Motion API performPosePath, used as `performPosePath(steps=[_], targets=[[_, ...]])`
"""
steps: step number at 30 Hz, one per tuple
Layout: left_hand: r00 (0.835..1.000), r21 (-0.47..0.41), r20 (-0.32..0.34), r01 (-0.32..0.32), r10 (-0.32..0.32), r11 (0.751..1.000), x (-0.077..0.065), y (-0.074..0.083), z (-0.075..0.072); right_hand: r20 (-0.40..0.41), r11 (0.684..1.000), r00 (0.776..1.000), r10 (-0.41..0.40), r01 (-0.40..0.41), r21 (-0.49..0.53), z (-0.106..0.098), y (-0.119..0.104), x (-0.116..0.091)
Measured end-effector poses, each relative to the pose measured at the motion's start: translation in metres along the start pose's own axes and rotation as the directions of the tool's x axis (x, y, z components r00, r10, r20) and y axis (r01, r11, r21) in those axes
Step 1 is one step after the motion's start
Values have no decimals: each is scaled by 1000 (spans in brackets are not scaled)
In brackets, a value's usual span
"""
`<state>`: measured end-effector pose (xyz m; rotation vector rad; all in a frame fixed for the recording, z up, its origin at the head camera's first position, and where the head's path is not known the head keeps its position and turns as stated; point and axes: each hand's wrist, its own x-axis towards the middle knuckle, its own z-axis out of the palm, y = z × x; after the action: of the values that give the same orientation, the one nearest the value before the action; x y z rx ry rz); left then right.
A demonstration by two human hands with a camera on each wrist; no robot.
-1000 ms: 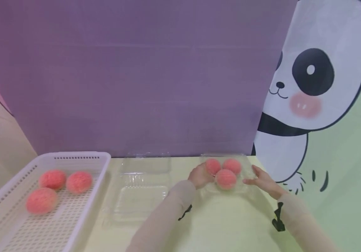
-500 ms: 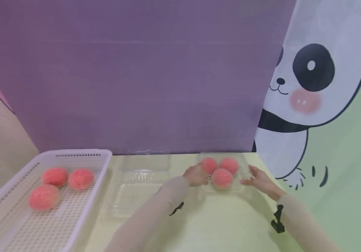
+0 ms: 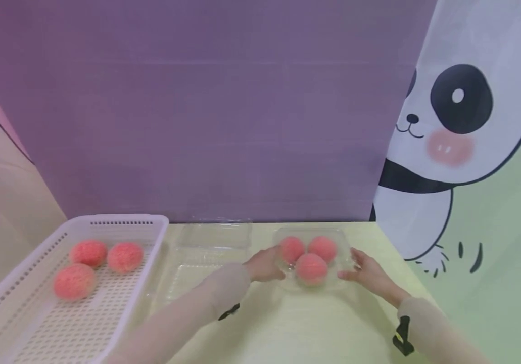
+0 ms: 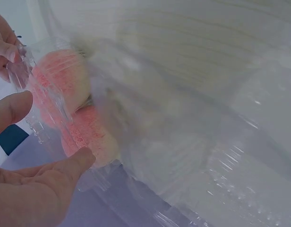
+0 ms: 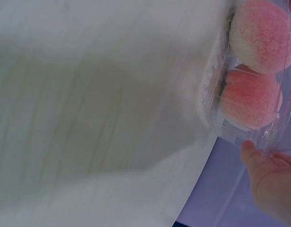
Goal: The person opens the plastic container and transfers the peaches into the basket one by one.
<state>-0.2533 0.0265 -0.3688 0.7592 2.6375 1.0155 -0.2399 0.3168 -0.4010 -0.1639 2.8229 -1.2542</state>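
Observation:
My two hands hold a clear plastic clamshell box (image 3: 341, 248) from opposite sides, at the right part of the table. Inside it sit three pink, fuzzy peaches, the front peach (image 3: 311, 269) nearest to me. The left hand (image 3: 265, 265) grips the left side; in the left wrist view its thumb and a finger lie against the clear wall. On the right side, the right hand (image 3: 368, 273) grips with thumb and fingers spread along the edge. From the right wrist, two peaches show through the plastic wall, and that hand's fingers (image 5: 252, 156) are at a box corner.
A white perforated basket (image 3: 121, 219) stands at the left with three loose peaches, one of them (image 3: 74, 281) in front. Between basket and left arm lies another clear clamshell box (image 3: 217, 235), opened out. Behind the pale tabletop (image 3: 305, 328) rises a purple backdrop.
Both hands have drawn the box of peaches away from the table's back edge, toward me and somewhat left. The basket and the opened box stay put; the head view has shifted slightly.

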Motion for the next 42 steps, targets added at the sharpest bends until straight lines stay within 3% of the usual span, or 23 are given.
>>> performPosePath(steps=[6,12,20,29,33,37,40,42], targets=[[999,-35,21,31,-31,999,-25,-3,-7,-29,1000,1000,0,1,13,17,-11,-8],[996,-60,29,82,-80,995,-41,-6,-11,-42,1000,999,2,-2,14,31,-24,-17],[996,-130,21,83,-81,988,-55,-6,-17,-49,999,998,32,-31,28,40,-35,-24],[996,-123,13,90,-89,988,-58,-9,-15,-52,999,998,34,-33,20,40,-34,-25],[997,-50,-9,80,-81,995,-54,-10,-14,-43,998,998,42,-41,37,41,-35,-24],[1000,97,-25,17,-15,995,-45,-11,-11,-42,997,998,39,-36,63,42,-34,-23],[999,247,3,-45,45,968,-39,-11,-10,-23,996,999,35,-33,81,44,-32,-23],[997,352,36,-78,70,933,-35,-10,-10,-10,996,999,33,-32,88,44,-29,-22]])
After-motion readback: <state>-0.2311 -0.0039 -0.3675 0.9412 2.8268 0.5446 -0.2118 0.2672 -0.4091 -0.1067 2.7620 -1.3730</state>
